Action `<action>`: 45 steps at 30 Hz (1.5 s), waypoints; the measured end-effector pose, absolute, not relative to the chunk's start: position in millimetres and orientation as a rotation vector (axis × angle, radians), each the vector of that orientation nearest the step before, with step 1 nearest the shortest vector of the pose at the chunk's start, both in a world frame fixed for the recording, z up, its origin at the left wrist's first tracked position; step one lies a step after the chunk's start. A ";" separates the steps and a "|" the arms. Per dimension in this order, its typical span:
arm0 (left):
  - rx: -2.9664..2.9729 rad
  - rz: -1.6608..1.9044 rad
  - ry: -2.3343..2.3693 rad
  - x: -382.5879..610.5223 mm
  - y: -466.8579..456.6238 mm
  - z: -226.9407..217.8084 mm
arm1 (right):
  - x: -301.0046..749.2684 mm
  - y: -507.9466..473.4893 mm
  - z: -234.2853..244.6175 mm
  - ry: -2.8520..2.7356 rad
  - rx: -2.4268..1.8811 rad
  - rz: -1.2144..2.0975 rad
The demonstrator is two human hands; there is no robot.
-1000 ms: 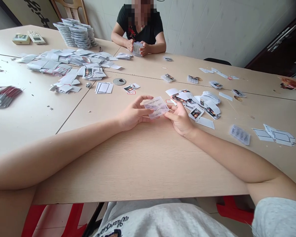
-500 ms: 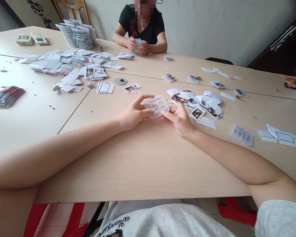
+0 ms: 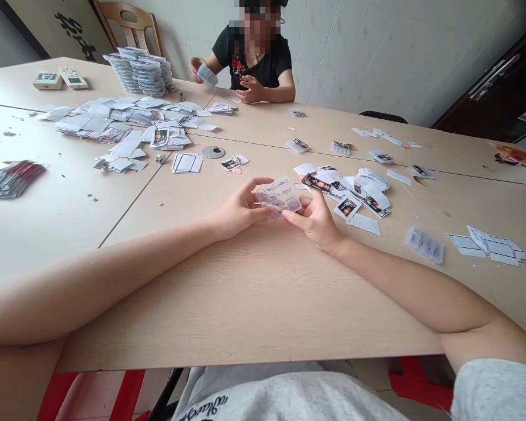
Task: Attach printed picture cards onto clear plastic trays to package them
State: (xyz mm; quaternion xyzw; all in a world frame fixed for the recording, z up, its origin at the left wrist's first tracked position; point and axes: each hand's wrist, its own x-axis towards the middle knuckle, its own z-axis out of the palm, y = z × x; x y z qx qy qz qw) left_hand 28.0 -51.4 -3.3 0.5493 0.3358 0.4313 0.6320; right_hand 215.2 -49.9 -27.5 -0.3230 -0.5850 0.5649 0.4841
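Between my two hands I hold a clear plastic compartment box (image 3: 279,195) with small metallic pieces in its sections, a little above the table. My left hand (image 3: 244,206) grips its left side, thumb along the near edge. My right hand (image 3: 316,221) pinches the lower right corner between thumb and fingers. A dark printed card (image 3: 316,183) shows at my right fingertips; whether I hold it or it lies behind them, I cannot tell. Just beyond that hand lies a loose heap of white and printed cards (image 3: 368,190). Another clear compartment box (image 3: 426,245) rests to the right.
A tall stack of clear boxes (image 3: 146,76) stands at the back left, behind a large card pile (image 3: 109,114). A co-worker (image 3: 254,70) sits opposite, one hand on a clear box (image 3: 207,75). A round metal lid (image 3: 213,152) and white cards (image 3: 491,244) lie on the table.
My hands have tilted the box slightly, still holding it. The co-worker has moved a box from in front of the chest toward the stack, leaving one hand apart. My view has shifted slightly.
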 end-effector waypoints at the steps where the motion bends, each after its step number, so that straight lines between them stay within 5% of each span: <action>1: 1.268 0.983 0.772 27.9 -50.9 -3.3 | 215.2 -50.1 -27.2 -1.431 -0.784 1.377; 35: 1.433 0.742 0.729 25.3 -54.0 1.7 | 219.5 -50.5 -23.7 -1.570 -0.747 1.392; 45: 1.258 0.975 0.769 30.8 -52.2 -4.2 | 223.4 -53.8 -18.9 -1.904 -0.727 1.549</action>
